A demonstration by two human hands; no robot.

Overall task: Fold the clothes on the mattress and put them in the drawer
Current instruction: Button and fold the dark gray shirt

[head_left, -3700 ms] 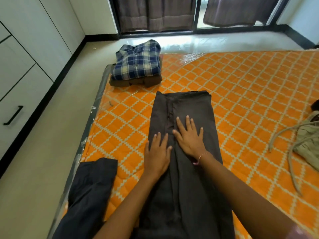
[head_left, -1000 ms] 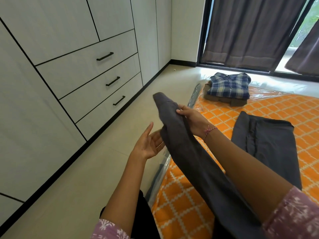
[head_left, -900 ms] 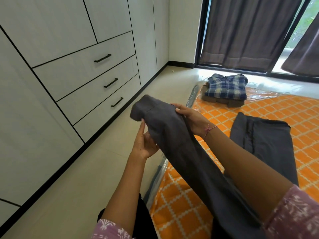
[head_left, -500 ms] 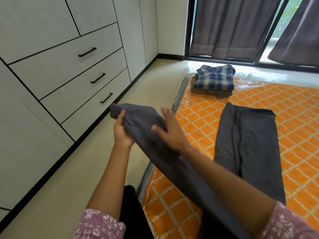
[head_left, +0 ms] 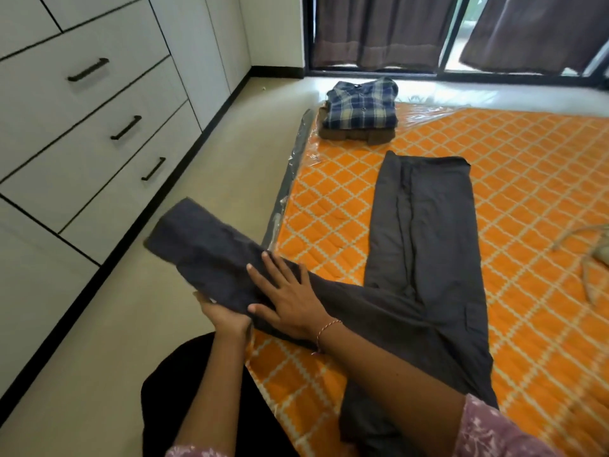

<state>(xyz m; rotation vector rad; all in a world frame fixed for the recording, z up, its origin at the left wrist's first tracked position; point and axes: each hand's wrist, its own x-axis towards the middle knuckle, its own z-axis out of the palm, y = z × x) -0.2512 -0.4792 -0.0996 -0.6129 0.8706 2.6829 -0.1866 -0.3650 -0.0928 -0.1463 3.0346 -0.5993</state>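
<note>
Dark grey trousers (head_left: 425, 232) lie lengthwise on the orange patterned mattress (head_left: 527, 179). One trouser leg (head_left: 211, 249) stretches left past the mattress edge, over the floor. My right hand (head_left: 290, 298) lies flat on top of this leg with its fingers spread. My left hand (head_left: 224, 316) is underneath the same leg, palm up, and carries it from below; its fingers are hidden by the cloth. A folded blue plaid shirt (head_left: 362, 105) sits on a folded brown garment (head_left: 357, 135) at the mattress's far left corner. White drawers (head_left: 99, 143) with black handles are all closed.
Beige floor (head_left: 108, 341) runs between the wardrobe and the mattress. A beige strappy item (head_left: 593, 249) lies at the mattress's right edge. Dark curtains (head_left: 379, 28) hang over the window at the back. My dark-clothed knee (head_left: 184, 390) is beside the mattress.
The trouser leg has come down lower, towards the mattress edge. My right hand slid along it and now lies flat; my left hand moved from gripping its end to beneath it.
</note>
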